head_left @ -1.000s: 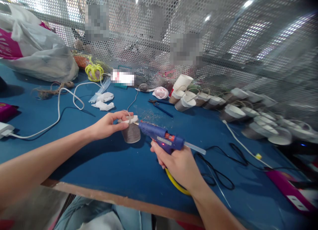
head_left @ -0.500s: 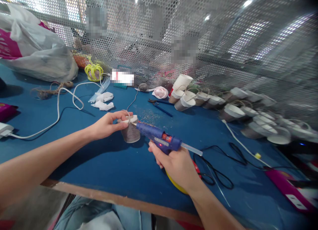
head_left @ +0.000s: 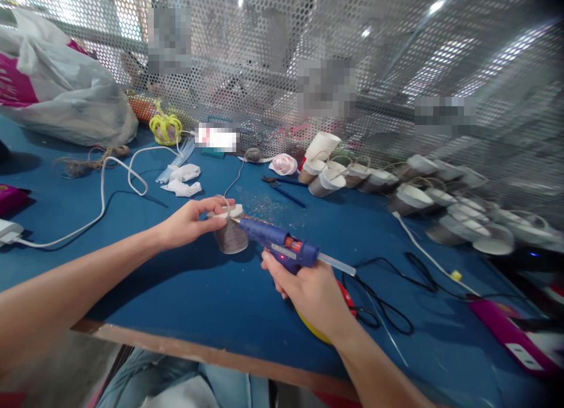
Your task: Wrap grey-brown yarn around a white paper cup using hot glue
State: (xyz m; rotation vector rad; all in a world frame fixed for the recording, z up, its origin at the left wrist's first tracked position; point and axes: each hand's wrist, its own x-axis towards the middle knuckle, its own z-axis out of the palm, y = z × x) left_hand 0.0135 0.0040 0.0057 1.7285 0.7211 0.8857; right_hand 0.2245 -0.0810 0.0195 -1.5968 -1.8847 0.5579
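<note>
A paper cup (head_left: 231,239) wrapped in grey-brown cord, with a white rim, stands on the blue table. My left hand (head_left: 194,222) grips it at the rim, thumb and fingers closed over the edge. A loop of cord (head_left: 228,207) rises by the fingers, and a strand runs back to a small grey ball of cord (head_left: 252,155). My right hand (head_left: 311,290) is wrapped round the handle of a blue hot glue gun (head_left: 282,243), whose red light is lit. Its nozzle points left and meets the cup just under the rim. A clear glue stick (head_left: 337,263) sticks out of its back.
Cord-wrapped cups (head_left: 458,220) crowd the right back. Blue-handled pliers (head_left: 286,191) and a pale ribbon roll (head_left: 283,164) lie behind the cup. Black cable (head_left: 396,320) loops beside my right wrist. A white cable (head_left: 103,208) and plastic bag (head_left: 74,91) are left. Perforated metal (head_left: 264,61) borders the back.
The glue gun and my right hand have shifted very slightly left, with the nozzle staying at the cup's rim. My left hand and the cup look unchanged.
</note>
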